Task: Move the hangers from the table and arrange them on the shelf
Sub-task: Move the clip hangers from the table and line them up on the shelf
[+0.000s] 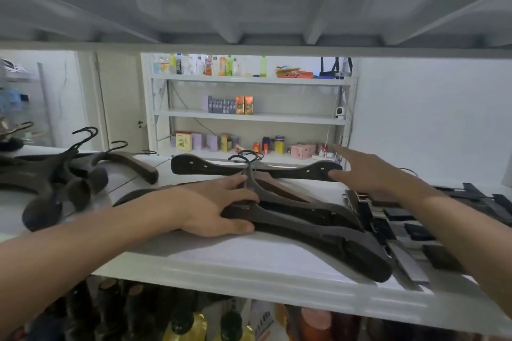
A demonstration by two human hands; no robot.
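Two bare hands reach onto the white shelf (249, 266). The left hand (219, 207) lies on the middle of a stack of dark wooden hangers (318, 227): its fingers spread over the necks below the hooks while the thumb presses the near edge of the lowest one, so the grip is wrapped on the stack. The right hand (365, 171) is flat and relaxed, fingers straight and apart, its thumb touching the right end of a black hanger (210, 167) that lies crosswise behind the stack; it grips nothing.

The stack lies flat on the shelf, its arms fanning toward the front right edge, its metal hooks (245, 159) pointing toward the back. Just beside it on the right is a jumble of black clip hangers (410, 230) under the right forearm. On the left end of the shelf another heap of dark hangers (63, 174) lies with hooks sticking up.

Below the shelf edge, bottle tops (188, 321) show on a lower level. Across the room, a white rack (249, 116) holds boxes and bottles.
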